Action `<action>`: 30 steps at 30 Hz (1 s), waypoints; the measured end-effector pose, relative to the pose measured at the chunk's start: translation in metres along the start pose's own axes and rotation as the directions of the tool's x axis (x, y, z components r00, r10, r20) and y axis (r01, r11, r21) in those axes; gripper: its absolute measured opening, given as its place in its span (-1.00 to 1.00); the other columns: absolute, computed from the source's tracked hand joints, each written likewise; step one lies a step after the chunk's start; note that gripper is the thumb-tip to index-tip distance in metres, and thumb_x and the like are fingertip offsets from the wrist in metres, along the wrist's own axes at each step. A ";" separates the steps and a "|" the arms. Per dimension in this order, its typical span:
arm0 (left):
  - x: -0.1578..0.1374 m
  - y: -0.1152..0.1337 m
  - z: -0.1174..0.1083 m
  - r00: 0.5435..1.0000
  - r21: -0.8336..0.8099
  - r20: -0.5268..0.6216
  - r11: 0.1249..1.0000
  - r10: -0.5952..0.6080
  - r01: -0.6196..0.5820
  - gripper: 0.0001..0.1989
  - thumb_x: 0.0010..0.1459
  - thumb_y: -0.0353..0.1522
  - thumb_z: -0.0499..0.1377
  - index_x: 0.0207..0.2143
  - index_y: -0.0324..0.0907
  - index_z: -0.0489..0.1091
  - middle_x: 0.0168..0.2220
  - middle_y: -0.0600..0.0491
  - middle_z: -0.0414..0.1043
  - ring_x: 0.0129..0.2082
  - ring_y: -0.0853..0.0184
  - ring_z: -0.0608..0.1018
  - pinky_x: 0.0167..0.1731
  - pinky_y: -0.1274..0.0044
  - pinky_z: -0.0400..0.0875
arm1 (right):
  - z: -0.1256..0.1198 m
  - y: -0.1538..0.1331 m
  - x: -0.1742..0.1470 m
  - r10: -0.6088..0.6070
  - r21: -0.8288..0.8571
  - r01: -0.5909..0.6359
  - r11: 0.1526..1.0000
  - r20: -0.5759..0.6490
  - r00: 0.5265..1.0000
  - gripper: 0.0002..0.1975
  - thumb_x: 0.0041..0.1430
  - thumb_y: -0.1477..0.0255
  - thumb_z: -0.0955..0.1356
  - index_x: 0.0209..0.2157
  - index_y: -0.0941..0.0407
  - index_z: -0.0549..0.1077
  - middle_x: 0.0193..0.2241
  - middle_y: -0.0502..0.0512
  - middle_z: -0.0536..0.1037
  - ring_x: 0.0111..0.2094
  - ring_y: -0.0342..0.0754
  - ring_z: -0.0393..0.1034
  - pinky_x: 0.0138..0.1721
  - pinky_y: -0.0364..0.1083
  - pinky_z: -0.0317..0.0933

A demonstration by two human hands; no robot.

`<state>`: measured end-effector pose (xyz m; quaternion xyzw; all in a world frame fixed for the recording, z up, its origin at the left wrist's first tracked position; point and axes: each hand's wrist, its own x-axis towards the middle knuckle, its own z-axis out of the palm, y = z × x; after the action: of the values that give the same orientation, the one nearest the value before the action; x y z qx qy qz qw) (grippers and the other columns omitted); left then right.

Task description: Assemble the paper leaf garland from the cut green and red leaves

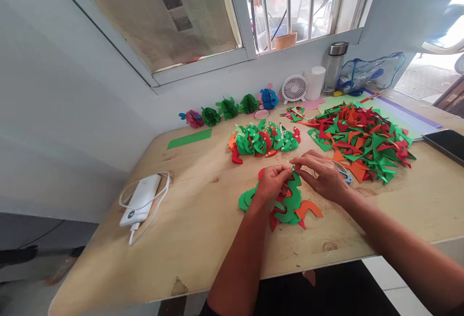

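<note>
My left hand [272,184] is closed in a pinch on a curved green paper piece [296,179], just above the tabletop. Close against it, the thumb and forefinger of my right hand [322,175] pinch at the piece's upper end, where a small white strip [291,163] shows. Below my hands lie curved cut-outs [290,207] in green, red and orange, partly covered by my left hand and forearm. An orange arched piece [309,207] rests at their right side. Behind my right hand, something with a blue handle [347,177] is partly hidden.
Farther back lie cut-outs with white patches [263,139]. A scrap heap [362,142] spreads at right, beside a phone [447,143]. Paper flowers [228,107], a small fan [294,88] and a glass bottle [333,69] line the wall. A power bank [140,199] with a cable lies left.
</note>
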<state>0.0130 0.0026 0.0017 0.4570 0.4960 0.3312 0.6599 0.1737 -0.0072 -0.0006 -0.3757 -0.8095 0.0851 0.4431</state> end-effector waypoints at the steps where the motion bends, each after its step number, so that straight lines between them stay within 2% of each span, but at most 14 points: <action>1: 0.000 0.000 0.000 1.000 0.005 0.000 1.000 0.010 -0.010 -0.79 -0.08 -0.24 0.19 -0.50 -0.24 0.42 -0.59 0.11 0.37 -0.74 0.57 0.27 -0.72 0.67 0.07 | 0.000 0.000 0.000 -0.005 0.001 0.005 1.000 0.001 1.000 -0.81 0.20 0.47 0.29 -0.13 0.07 0.40 -0.40 0.08 0.53 -0.31 -0.04 0.35 -0.26 -0.04 0.28; 9: -0.003 0.000 0.000 0.999 -0.008 0.027 1.000 0.018 -0.017 -0.77 -0.06 -0.23 0.17 -0.46 -0.24 0.41 -0.58 0.13 0.31 -0.74 0.57 0.23 -0.75 0.67 0.04 | -0.001 0.002 0.001 -0.025 0.015 0.025 1.000 0.017 1.000 -0.80 0.20 0.46 0.29 -0.13 0.08 0.41 -0.39 0.08 0.54 -0.30 -0.04 0.36 -0.24 -0.03 0.28; 20: -0.005 0.004 0.000 0.999 0.017 0.014 0.999 0.041 -0.041 -0.75 -0.09 -0.20 0.18 -0.52 -0.23 0.38 -0.57 0.12 0.32 -0.72 0.56 0.25 -0.77 0.68 0.01 | -0.004 0.000 0.002 -0.015 0.026 0.013 1.000 0.060 0.998 -0.76 0.21 0.45 0.27 -0.08 0.05 0.40 -0.37 0.08 0.54 -0.28 -0.03 0.37 -0.22 -0.01 0.28; 30: -0.004 0.002 0.000 0.998 0.011 -0.014 0.998 0.057 -0.057 -0.74 -0.11 -0.20 0.23 -0.47 -0.24 0.45 -0.56 0.11 0.38 -0.71 0.56 0.27 -0.72 0.68 0.13 | -0.005 -0.002 0.002 0.010 0.074 -0.015 0.997 0.059 0.998 -0.75 0.18 0.48 0.29 -0.09 0.06 0.40 -0.33 0.09 0.54 -0.24 -0.03 0.38 -0.19 -0.02 0.28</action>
<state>0.0120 -0.0007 0.0053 0.4720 0.4890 0.3506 0.6444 0.1761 -0.0081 0.0047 -0.3614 -0.8161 0.1289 0.4321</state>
